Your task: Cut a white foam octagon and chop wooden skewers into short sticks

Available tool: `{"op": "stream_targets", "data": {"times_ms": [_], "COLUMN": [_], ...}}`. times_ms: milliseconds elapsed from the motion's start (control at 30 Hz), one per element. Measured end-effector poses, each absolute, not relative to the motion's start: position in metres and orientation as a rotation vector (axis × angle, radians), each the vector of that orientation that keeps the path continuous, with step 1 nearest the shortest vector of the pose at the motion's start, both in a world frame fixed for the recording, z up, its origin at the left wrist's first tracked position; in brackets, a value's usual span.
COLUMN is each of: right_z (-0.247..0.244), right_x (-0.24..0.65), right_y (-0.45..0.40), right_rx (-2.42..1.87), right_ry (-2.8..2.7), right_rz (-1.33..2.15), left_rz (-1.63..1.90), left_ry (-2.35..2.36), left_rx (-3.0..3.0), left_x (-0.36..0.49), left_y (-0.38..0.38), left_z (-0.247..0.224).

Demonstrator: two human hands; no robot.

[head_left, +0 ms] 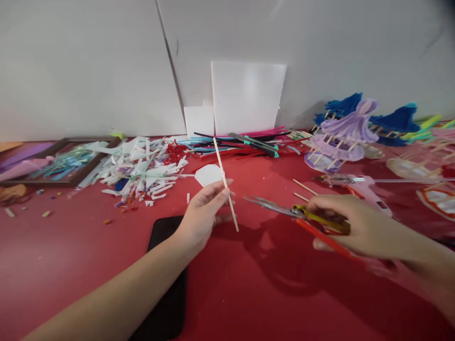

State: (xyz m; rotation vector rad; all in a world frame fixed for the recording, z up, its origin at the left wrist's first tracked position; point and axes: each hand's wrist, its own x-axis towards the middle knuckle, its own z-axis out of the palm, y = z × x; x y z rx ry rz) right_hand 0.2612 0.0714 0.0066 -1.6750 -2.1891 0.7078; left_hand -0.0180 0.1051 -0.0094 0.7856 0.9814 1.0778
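Wooden stick (220, 161) is at frame centre, tilted, one end toward the top. My left hand (201, 208) has thumb and fingers pinched on it. My right hand (355, 222), centre right, has its fingers wrapped round the handles of the scissors (296, 211); blades point at the stick, not touching, and I can't tell if they're parted. Reads to me as sizing a stick for a cut; that move calls for a steady pinch and blades brought across at the chosen spot. White octagonal card (206, 173) just behind the left hand, loose sticks (304, 186) by the right. Dark flat slab (172, 289) lower centre-left, on the red tabletop (231, 303). White scraps (138, 166) left, pink glue gun (371, 192) and purple tiered craft (350, 124) right. White board (249, 97) upright before the pale wall (88, 66), top.
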Motion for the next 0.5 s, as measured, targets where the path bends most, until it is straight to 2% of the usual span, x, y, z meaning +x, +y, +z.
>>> {"op": "stream_targets", "data": {"times_ms": [333,500], "right_z": [-0.0009,-0.0018], "right_x": [0.2619,0.2616], "right_y": [0.0669,0.0656], "right_rx": [-1.794,-1.811], "right_ry": [-2.09,-2.084], "right_rz": [1.235,1.237], "left_rz": [0.959,0.882], "left_ry": [0.966,0.939], "left_rx": [0.829,0.831], "left_x": [-0.0192,-0.0207], "left_y": [0.1033,0.103], "left_z": [-0.012,-0.0126]}}
